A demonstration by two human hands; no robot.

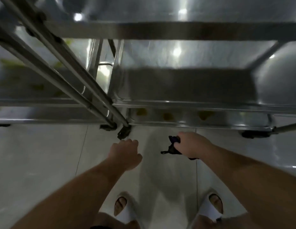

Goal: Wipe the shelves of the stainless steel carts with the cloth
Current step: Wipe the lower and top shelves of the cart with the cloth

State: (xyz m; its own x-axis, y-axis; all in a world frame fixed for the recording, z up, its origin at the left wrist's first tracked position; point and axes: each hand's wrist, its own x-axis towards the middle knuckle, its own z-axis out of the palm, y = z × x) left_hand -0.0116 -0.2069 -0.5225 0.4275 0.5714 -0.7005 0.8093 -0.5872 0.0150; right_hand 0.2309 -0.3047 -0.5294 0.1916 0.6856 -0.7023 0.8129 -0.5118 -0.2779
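Pale tiled floor underfoot, glossy, crossed by thin dark grout lines and dimmed by a soft shadow in the middle. Two feet at the bottom edge, each in a white open-toed slipper: left slipper and right slipper, set well apart, toes pointing forward. Blurred green patches at the far left, seen through the steel framework, too smeared to identify. Several yellow-brown spots in a row along a low steel band, nature unclear. Bright round glints of overhead light reflected on the metal surfaces above.
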